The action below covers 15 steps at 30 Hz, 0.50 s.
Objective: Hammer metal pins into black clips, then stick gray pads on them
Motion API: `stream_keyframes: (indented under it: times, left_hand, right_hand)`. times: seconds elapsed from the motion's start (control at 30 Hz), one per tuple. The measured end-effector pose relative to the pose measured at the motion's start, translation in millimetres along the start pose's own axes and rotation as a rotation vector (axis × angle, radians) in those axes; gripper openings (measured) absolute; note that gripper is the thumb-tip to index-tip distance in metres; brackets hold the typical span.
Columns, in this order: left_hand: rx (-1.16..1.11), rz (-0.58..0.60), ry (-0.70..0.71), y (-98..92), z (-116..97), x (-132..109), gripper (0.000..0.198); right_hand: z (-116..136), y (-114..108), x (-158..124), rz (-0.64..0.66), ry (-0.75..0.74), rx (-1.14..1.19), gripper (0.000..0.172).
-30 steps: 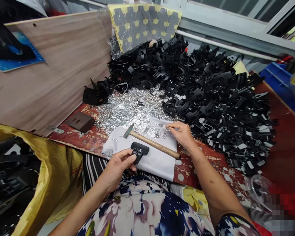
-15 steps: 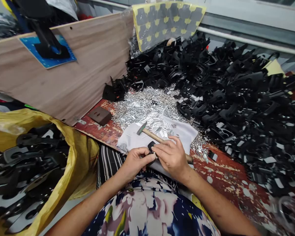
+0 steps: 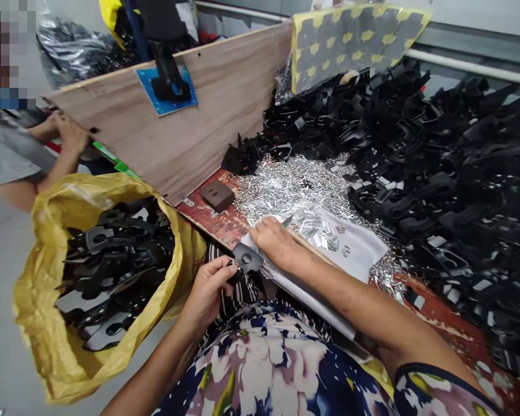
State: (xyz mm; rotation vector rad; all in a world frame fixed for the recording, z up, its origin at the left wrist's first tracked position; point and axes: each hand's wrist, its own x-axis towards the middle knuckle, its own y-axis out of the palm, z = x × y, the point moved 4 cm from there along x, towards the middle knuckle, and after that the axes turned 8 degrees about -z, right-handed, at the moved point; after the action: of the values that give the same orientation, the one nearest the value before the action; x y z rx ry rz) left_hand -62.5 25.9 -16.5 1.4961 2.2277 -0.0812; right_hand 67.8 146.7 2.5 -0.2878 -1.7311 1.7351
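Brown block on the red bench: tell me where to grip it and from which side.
I'd pinch two opposite side walls of the brown block, coming from above and the near edge of the red bench: it lies flat with a slotted top, the wooden board rises to its left, and metal pins crowd its right.

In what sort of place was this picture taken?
Probably a small assembly workshop: there is a large heap of black parts, a pile of metal pins, and a yellow sack holding more black pieces.
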Motion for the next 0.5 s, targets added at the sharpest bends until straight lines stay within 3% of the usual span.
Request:
stream_keyframes:
  times: [0.13, 0.3, 0.4, 0.5]
  left_hand:
    - [-0.196, 0.041, -0.079, 0.7, -4.7, -2.1, 0.026]
    - [-0.377, 0.118, -0.086, 12.5, -6.9, 2.0, 0.029]
    - [-0.399, 0.118, -0.117, 24.9, -3.6, 5.7, 0.036]
    - [-0.373, 0.135, -0.127, 40.6, -1.6, 8.2, 0.036]
  right_hand:
    - [-10.1, 3.1, 5.2, -0.019, 0.004, 0.002, 0.019]
    - [-28.2, -53.7, -27.9, -0.366, 0.153, 0.437, 0.030]
    - [-10.9, -84.8, -50.2, -0.414, 0.158, 0.585, 0.036]
    - [13.0, -94.9, -63.3, -0.374, 0.144, 0.607, 0.034]
